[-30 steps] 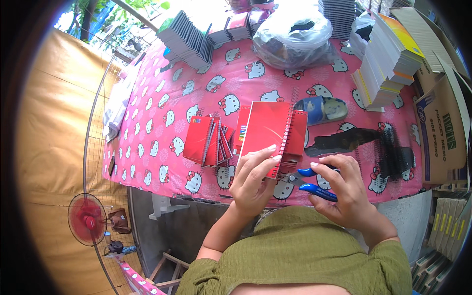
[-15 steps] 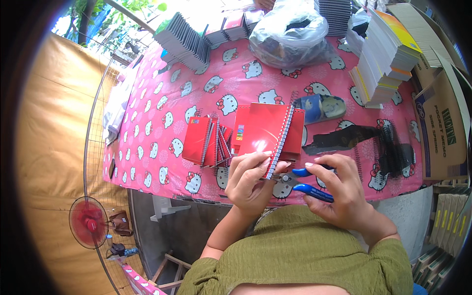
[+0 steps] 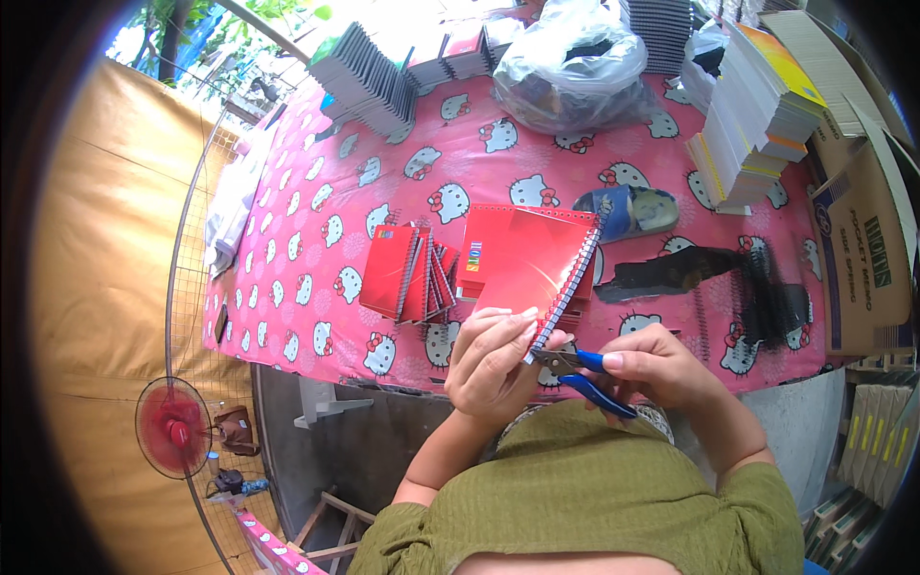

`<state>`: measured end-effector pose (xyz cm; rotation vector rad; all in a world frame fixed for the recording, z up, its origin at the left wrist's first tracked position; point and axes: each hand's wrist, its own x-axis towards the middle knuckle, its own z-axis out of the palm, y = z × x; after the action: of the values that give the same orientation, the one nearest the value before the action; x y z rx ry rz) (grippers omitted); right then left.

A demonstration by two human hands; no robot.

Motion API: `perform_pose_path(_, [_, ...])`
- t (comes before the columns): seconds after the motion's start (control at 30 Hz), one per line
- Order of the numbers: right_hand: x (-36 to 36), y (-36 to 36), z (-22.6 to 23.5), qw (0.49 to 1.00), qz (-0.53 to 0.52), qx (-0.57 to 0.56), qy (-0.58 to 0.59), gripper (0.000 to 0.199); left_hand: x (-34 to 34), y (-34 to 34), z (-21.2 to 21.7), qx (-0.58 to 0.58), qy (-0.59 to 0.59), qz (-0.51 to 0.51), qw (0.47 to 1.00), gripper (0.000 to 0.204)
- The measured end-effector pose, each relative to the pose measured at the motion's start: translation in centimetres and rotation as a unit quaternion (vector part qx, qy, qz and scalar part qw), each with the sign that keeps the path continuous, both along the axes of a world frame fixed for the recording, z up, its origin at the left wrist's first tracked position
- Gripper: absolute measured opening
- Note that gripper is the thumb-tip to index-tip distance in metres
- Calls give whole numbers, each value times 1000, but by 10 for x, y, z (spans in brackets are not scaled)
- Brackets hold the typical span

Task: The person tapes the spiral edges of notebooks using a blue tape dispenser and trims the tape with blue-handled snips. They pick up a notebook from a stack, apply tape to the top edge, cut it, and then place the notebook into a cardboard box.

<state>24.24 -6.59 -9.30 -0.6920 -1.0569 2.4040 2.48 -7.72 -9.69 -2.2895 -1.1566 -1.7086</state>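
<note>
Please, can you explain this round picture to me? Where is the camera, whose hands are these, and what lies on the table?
The camera sits on a person's head and looks down, so the edges bend. Both hands are that person's own. The left hand holds a red spiral notebook by its lower edge. The right hand holds blue-handled pliers at the end of the wire spiral. On the pink patterned tablecloth lie more red notebooks, black wire spirals, stacks of paper and a plastic bag.

red notebook (image 3: 522, 264), blue-handled pliers (image 3: 585, 369), pink cat-patterned tablecloth (image 3: 316, 220)
</note>
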Motion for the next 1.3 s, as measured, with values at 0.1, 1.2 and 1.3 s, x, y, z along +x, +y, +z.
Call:
perform_pose_path(0.1, [-17,-4,-11,981,-32,191,-26,38,-12,7,-4,23,8,30,999,32])
perform_pose_path(1.2, [92,55,-97,601,-345,417,-588,22,-24,118,60,-358,197,-63,911,26])
perform_pose_path(1.3, [81,53,-74,651,-367,428,-509,20,-9,142,44,-446,244,-109,854,22])
